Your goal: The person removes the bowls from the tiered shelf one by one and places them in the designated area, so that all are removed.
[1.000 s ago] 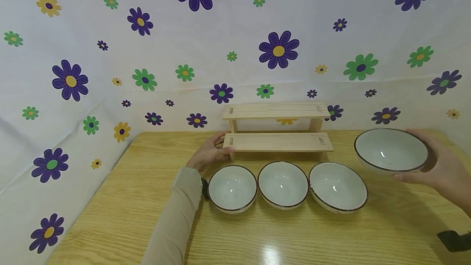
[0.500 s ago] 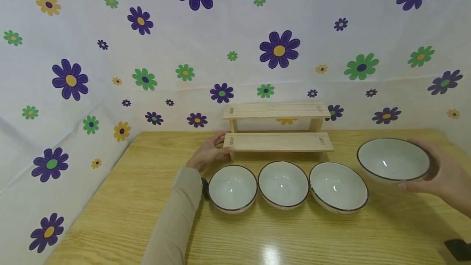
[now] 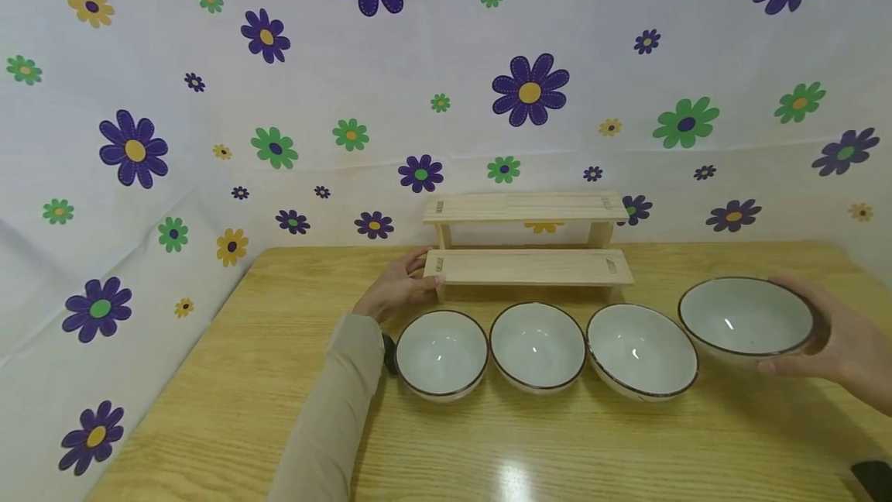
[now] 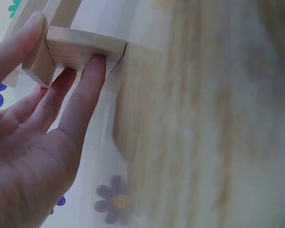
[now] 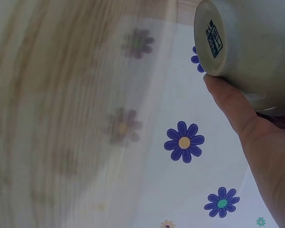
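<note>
At the left end of a two-tier wooden shelf stand (image 3: 526, 266), my left hand (image 3: 397, 287) holds the lower board. In the left wrist view, the thumb lies on the board's edge while fingertips press the wooden leg (image 4: 83, 45). On the right, my right hand (image 3: 839, 339) grips a white bowl (image 3: 746, 318) with a dark brown rim by its right side. Its stamped foot (image 5: 211, 40) shows in the right wrist view, off the table. Three similar bowls stand in a row before the stand: left (image 3: 442, 353), middle (image 3: 538, 347) and right (image 3: 643, 352).
Everything stands on a glossy wood-grain table (image 3: 279, 393). A white cloth with printed flowers (image 3: 313, 84) hangs behind it and along the left side. The held bowl is close to the right bowl of the row.
My right hand has lowered the held bowl toward the table, beside the row. The left hand keeps its hold on the stand, and the three other bowls have not moved.
</note>
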### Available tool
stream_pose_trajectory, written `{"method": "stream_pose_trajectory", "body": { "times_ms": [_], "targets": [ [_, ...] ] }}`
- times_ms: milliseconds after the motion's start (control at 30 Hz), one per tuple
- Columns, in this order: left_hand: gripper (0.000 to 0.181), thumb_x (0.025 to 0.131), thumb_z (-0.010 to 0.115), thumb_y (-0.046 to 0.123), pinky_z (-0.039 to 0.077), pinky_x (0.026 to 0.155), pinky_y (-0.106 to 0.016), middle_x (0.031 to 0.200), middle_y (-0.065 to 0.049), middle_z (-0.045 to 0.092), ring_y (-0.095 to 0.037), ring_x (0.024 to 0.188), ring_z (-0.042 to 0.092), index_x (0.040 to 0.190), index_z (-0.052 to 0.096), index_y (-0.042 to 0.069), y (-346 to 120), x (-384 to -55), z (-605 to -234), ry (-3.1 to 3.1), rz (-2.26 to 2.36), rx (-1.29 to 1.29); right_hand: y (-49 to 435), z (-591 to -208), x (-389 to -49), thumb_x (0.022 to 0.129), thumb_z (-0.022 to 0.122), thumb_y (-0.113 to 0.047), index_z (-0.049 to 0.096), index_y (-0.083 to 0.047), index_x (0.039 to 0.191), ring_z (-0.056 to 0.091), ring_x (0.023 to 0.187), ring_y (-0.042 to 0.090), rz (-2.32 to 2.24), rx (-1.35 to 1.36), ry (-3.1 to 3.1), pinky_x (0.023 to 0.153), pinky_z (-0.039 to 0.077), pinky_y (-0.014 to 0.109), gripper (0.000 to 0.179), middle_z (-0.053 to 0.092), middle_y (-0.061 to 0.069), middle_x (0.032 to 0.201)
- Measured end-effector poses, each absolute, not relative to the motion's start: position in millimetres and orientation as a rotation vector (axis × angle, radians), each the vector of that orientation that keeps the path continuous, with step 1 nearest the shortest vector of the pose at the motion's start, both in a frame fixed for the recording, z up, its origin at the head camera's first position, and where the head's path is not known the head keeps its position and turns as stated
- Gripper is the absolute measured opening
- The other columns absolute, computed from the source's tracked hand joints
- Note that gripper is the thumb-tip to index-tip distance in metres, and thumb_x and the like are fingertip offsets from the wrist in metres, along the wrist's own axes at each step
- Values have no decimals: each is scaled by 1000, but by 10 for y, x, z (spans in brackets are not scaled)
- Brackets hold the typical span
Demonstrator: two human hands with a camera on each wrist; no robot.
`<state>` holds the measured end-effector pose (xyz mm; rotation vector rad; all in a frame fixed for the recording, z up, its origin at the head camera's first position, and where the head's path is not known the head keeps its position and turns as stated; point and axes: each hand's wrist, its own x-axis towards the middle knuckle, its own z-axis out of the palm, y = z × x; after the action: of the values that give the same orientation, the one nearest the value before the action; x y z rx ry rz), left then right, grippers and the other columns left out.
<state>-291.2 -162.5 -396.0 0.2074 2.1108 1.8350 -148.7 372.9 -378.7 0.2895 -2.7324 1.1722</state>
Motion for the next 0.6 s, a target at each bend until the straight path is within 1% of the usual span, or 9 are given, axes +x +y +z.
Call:
{"method": "stream_pose_trajectory", "body": {
  "times_ms": [133,267,300,367,400,433,467,533,600],
  "targets": [
    [72,100,61,-4,54,104,-43,159,-26,37,-43,133,53,162,26,4,-1629,-2909,-3960,2109,1830,214,3734,-3779,-1474,73,89,1,16,15,154,35,100,-11,1108,235,-2807,71,42,7,111,32,43,137],
    [72,100,61,-4,54,104,-43,158,-26,37,-44,133,53,163,25,4,-1641,-2896,-3961,2111,1830,208,3769,-3790,-1473,70,90,2,18,18,152,35,100,-11,1089,226,-2829,68,45,11,111,33,46,135],
    [72,100,61,-4,54,104,-44,159,-26,37,-44,133,53,163,25,4,-1642,-2894,-3960,2108,1832,206,3780,-3800,-1474,69,90,2,19,18,151,36,100,-11,1085,231,-2828,66,40,6,110,34,46,135],
    [72,100,61,-4,54,104,-43,159,-26,37,-44,133,52,163,26,5,-1638,-2895,-3962,2108,1831,200,3796,-3813,-1474,68,91,0,20,18,151,43,105,-1,1055,227,-2856,66,40,8,111,36,46,133],
    [73,100,61,-4,54,104,-43,159,-26,37,-44,134,52,163,25,5,-1637,-2895,-3964,2107,1831,196,3799,-3817,-1474,68,91,-1,20,18,151,48,109,11,1040,225,-2875,70,47,14,111,36,46,133],
    [73,100,61,-4,54,104,-43,159,-26,37,-44,134,52,163,25,5,-1634,-2896,-3967,2105,1831,194,3812,-3828,-1473,68,91,-1,21,16,152,49,107,12,1043,228,-2884,70,48,16,111,37,46,133],
    [73,100,61,-4,54,104,-43,159,-25,37,-43,134,52,163,26,5,-1631,-2900,-3971,2103,1833,189,3826,-3849,-1473,68,92,-1,23,12,154,50,108,12,1046,236,-2891,71,49,17,111,38,45,132],
    [73,100,62,-4,54,103,-43,159,-25,38,-43,133,53,162,26,5,-1622,-2904,-3976,2109,1828,188,3866,-3900,-1474,67,91,1,30,-2,158,47,106,-3,1083,269,-2870,73,47,15,109,52,21,133],
    [73,100,62,-4,54,103,-43,158,-26,37,-43,133,53,162,26,4,-1615,-2903,-3969,2111,1831,192,3914,-3953,-1485,68,89,4,35,-25,157,42,103,-13,1141,301,-2850,76,48,13,108,53,-5,129]
  ]
}}
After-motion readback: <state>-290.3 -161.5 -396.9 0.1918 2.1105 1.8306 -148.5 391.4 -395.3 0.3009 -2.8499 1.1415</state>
